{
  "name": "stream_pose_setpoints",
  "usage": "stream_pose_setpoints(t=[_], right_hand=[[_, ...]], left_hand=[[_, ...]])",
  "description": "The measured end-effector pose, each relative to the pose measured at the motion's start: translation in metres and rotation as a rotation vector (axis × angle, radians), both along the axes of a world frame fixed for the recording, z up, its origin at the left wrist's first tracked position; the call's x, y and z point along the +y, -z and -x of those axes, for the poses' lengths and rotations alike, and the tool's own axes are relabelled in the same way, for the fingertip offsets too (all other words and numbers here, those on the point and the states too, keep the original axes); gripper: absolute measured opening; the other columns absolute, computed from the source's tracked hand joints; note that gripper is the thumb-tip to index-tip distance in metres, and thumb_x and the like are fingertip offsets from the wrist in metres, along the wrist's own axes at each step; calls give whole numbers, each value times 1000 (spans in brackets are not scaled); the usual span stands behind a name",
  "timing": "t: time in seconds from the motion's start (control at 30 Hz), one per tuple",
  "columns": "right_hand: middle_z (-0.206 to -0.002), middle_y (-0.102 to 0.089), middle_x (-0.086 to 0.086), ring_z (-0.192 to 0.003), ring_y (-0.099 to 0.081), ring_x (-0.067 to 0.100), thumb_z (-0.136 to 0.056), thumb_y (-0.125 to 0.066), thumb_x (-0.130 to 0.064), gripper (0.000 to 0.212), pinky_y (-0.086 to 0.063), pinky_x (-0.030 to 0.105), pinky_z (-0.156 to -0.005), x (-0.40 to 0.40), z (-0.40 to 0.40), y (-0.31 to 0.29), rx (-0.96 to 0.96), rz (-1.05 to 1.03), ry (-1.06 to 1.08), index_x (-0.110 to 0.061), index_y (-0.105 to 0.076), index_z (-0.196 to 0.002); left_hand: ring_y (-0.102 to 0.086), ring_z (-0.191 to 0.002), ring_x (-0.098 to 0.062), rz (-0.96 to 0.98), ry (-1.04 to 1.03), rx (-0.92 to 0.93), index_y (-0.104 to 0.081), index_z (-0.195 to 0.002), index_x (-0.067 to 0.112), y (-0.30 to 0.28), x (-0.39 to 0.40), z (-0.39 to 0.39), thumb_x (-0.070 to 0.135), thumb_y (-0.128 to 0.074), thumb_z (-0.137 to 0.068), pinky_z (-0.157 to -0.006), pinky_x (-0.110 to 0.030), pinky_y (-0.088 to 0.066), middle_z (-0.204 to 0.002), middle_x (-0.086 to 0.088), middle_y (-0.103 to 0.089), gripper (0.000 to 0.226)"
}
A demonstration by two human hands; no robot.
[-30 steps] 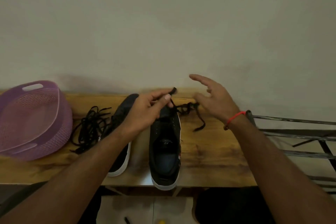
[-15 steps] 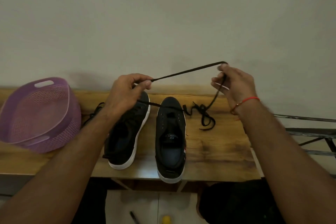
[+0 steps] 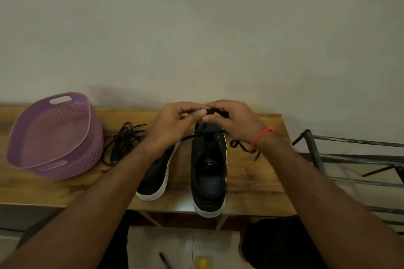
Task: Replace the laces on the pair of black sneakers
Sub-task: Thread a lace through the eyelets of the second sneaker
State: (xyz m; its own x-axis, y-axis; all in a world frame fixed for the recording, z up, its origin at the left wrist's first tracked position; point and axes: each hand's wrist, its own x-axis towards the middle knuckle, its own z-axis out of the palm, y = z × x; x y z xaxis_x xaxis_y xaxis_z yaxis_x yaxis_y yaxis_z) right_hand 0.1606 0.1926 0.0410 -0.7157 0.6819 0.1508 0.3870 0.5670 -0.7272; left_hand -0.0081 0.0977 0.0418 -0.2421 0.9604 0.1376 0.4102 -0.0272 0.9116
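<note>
Left hand point(image 3: 175, 122) and right hand point(image 3: 234, 120) both pinch the black lace point(image 3: 215, 112); left sneaker point(image 3: 157, 172) toe hidden; right sneaker point(image 3: 208, 170) insole print blurred.

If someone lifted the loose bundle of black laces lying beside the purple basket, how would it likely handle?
The bundle of black laces would probably be floppy: its strands lie in slack loops on the wooden table. It looks light and thin. The strands cross one another, so it would likely lift as one tangled clump, ends dangling, rather than roll or slide.
</note>
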Motion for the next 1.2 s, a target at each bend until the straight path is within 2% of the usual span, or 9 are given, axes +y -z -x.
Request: stream_pose_setpoints(t=[0.17, 0.3, 0.37, 0.47, 0.57, 0.67, 0.87, 1.0, 1.2], right_hand=[[-72, -67, -7, -56, -50, 0, -96, -64, -27, 18, -42, 21, -57, 33, -17, -3, 346, 183, 458, -15, -76, -92], [-71, -64, -2, -50, -40, 13, -95, -64, -26, 17, -33, 24, -43, 56, -47, 1, 633, 427, 802, -12, -74, -92], [-81, -67, -1, -62, -52, 14, -95, -65, -29, 14, -46, 32, -56, 62, -52, 10, 468, 294, 783, -19, -73, -88], [-106, -62, -2, -99, -55, 8, -92, -70, -33, 34, -45, 18, -88, 51, -41, 15, 110, 33, 494, -21, -65, -123], [-118, -55, -4, -110, -48, 8, -89, -69, -45, 57, -40, 23, -96, 26, -15, 12, -45, -82, 184, -30, -51, -141], [-116, -58, -1, -104, -51, 13, -94, -64, -42, 43, -43, 26, -90, 10, 3, 15, -119, -181, 25, -25, -60, -133], [-90, -69, -6, -85, -59, 7, -96, -64, -32, 19, -39, 5, -69, 24, -12, 10, 112, -50, 345, -17, -75, -95], [-87, -70, -6, -80, -61, 3, -94, -65, -30, 14, -50, 26, -83, 48, -34, 6, 453, 142, 759, -21, -75, -89], [-150, -40, 5, -138, -32, 26, -91, -69, -35, 55, -27, 30, -112, 29, -25, 13, -48, -64, 379, -32, -50, -142]], left_hand=[[-51, -48, 3, 12, -119, -4, -75, -105, 24, -8, 7, 23, 27, -65, -98, -53, -23, -42, -84, 3, -74, 13], [-50, -48, 1, 77, -146, 47, -75, -101, 26, -6, 2, 52, 30, -64, -98, -54, -30, -49, -83, 9, -73, 12], [-49, -51, 3, 49, -173, 32, -76, -100, 25, -4, 1, 58, 31, -64, -99, -64, -37, -47, -79, 11, -71, 14], [-57, -63, 9, 21, -159, 28, -75, -102, 26, -2, 1, 49, 34, -63, -99, -77, -34, -44, -76, 12, -70, 15], [-68, -81, -3, 34, -42, 57, -76, -101, 33, 3, 3, 27, 34, -66, -96, -87, -37, -55, -79, 10, -73, 10], [-70, -84, -6, 42, 60, 57, -75, -99, 33, 7, 6, 13, 28, -67, -96, -87, -32, -56, -83, 6, -75, 10], [-52, -50, 7, 96, -10, 74, -77, -103, 18, 1, 6, 29, 28, -65, -97, -55, -19, -38, -81, 8, -74, 16], [-52, -49, 9, 183, -53, 162, -78, -97, 20, 1, 0, 54, 31, -65, -97, -58, -27, -39, -71, 17, -71, 17], [-54, -54, 13, 136, -1, 143, -75, -106, 16, 5, -2, 46, 24, -61, -100, -60, -20, -38, -81, 6, -72, 18]])
